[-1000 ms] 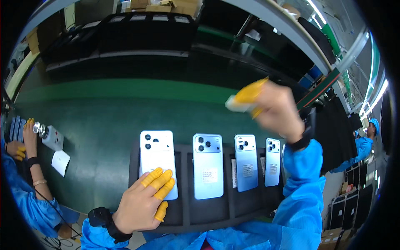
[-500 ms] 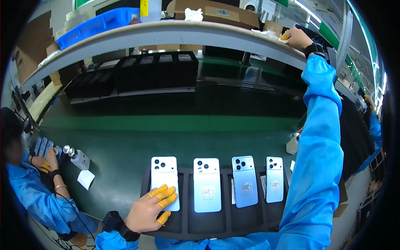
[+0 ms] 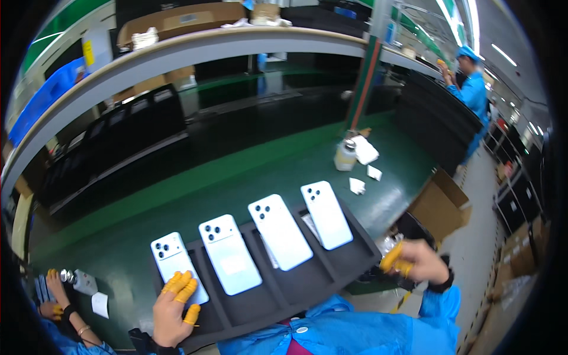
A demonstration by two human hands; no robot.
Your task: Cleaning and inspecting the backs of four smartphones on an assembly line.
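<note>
Several light-blue smartphones lie back up in the slots of a black tray (image 3: 299,290). My left hand (image 3: 171,310), in yellow finger cots, rests its fingers on the lower part of the leftmost phone (image 3: 170,255), thumb apart at its edge. To the right come a second phone (image 3: 228,251), a third phone (image 3: 281,234) and the rightmost phone (image 3: 326,214), which no hand touches. Off the tray's right end is my right hand (image 3: 420,261), also in finger cots, with its fingers curled together. Whatever it may hold is too small and blurred to make out.
Beyond the tray, a pump bottle (image 3: 345,155) and white wipes (image 3: 365,151) sit on the green bench (image 3: 296,160). An open cardboard box (image 3: 441,204) stands right. A shelf (image 3: 236,40) spans the back. A co-worker's hands (image 3: 56,299) are at lower left; another person (image 3: 471,89) stands far right.
My right hand has come down from the shelf to beside the tray's right end. The view has swung right. My left hand still rests on the leftmost phone.
</note>
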